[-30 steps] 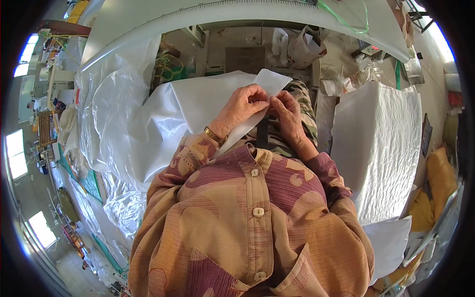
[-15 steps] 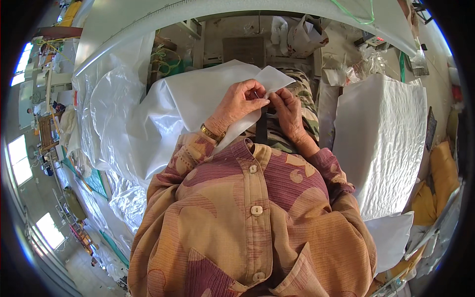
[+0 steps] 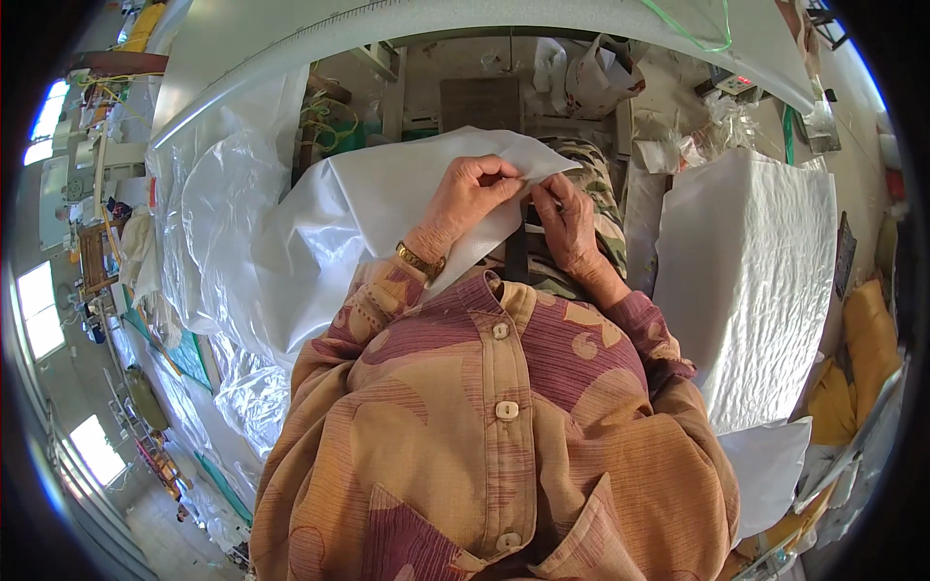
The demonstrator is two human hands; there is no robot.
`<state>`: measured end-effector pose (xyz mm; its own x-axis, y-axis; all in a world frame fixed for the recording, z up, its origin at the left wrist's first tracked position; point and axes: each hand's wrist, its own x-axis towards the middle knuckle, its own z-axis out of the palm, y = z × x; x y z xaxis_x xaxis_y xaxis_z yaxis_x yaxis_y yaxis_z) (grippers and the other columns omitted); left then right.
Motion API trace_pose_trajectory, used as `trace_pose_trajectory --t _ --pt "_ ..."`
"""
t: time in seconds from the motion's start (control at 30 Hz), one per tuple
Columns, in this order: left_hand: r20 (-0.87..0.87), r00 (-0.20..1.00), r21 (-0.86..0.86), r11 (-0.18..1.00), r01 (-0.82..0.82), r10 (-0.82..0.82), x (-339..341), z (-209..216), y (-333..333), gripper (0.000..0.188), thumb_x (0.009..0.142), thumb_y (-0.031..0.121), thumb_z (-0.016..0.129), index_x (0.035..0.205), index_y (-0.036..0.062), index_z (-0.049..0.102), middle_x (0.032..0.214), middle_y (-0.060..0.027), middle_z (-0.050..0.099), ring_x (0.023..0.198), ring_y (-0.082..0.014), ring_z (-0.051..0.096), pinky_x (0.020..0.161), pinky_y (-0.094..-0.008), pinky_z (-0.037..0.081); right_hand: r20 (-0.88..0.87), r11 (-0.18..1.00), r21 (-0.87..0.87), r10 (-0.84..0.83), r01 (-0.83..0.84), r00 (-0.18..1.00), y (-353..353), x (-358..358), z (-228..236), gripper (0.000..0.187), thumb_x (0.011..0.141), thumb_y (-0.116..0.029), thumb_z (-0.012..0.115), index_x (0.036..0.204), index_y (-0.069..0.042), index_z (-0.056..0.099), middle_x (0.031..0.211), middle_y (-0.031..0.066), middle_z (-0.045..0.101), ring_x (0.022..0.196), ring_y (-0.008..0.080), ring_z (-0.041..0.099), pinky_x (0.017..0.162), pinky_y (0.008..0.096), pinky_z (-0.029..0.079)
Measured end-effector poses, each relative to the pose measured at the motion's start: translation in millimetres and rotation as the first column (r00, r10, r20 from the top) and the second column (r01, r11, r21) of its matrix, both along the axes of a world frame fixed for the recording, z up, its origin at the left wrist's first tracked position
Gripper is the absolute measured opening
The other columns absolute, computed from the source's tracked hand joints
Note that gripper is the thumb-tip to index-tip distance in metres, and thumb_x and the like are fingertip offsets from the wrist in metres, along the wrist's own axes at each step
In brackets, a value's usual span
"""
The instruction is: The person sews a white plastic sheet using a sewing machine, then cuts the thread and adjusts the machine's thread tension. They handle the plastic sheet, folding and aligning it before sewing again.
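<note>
A large translucent white plastic sheet (image 3: pixel 387 189) lies across my lap and trails off to the left. Near its right-hand corner my left hand (image 3: pixel 475 198) pinches the sheet's edge between thumb and forefinger; a gold-coloured watch or bracelet (image 3: pixel 419 259) circles that wrist. Close beside it, my right hand (image 3: pixel 569 223) is closed at the fingertips on the same edge. The fingertips of both hands almost meet. Whether something small sits between them is too fine to make out. The sheet's pointed corner sticks out beyond my right fingers, over camouflage trousers (image 3: pixel 605 208).
A pale table edge (image 3: pixel 426 21) with a ruler-like scale curves across the front. To my right stands a stack of silvery-white sheets (image 3: pixel 751 281), with yellow cloth (image 3: pixel 867 334) farther right. Crumpled clear plastic (image 3: pixel 223 213) hangs at the left. A white bag (image 3: pixel 601 77) stands beyond my knees.
The sheet's corner, upright and folded above my fingers before, now lies flatter and points right. Both hands stay nearly in place, still pinching close together.
</note>
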<state>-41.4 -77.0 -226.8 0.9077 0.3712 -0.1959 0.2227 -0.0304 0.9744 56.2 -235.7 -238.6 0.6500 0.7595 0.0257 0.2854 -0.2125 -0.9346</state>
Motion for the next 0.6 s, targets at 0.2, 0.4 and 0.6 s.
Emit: trace_pose_trajectory --t 0.2,0.4,0.6 --pt "-0.018 0.961 -0.359 0.895 -0.264 0.276 -6.3 23.4 16.4 0.012 0.094 0.013 0.063 0.095 0.0011 0.062 0.072 -0.0024 0.063 0.052 -0.0095 0.062 0.042 -0.0194 0.042 0.026 0.99 -0.112 -0.08 0.082 0.996 -14.7 22.1 -35.3 0.018 0.093 -0.015 0.057 0.096 0.002 0.059 0.081 0.0075 0.065 0.075 0.0139 0.062 0.065 0.0322 0.048" --pt "0.044 0.967 -0.262 0.937 -0.232 0.252 -3.4 44.3 11.1 0.013 0.097 0.017 0.059 0.102 0.0049 0.057 0.075 -0.0018 0.063 0.061 -0.0077 0.063 0.052 -0.0193 0.049 -0.5 0.975 0.158 -0.061 0.16 0.864 3.5 17.6 -19.3 0.033 0.095 -0.025 0.056 0.104 0.006 0.066 0.087 0.0061 0.069 0.077 0.0172 0.064 0.068 0.0317 0.051" --pt "0.157 0.929 0.278 0.887 -0.367 0.335 -14.3 97.1 44.7 0.019 0.091 0.023 0.07 0.081 0.0076 0.065 0.072 0.0028 0.061 0.052 -0.0029 0.046 0.046 -0.0195 0.038 -0.39 0.982 0.06 -0.142 0.179 0.91 17.6 19.4 39.5 0.037 0.098 -0.033 0.058 0.095 0.002 0.066 0.08 0.0023 0.064 0.069 0.0112 0.056 0.061 0.0298 0.046"
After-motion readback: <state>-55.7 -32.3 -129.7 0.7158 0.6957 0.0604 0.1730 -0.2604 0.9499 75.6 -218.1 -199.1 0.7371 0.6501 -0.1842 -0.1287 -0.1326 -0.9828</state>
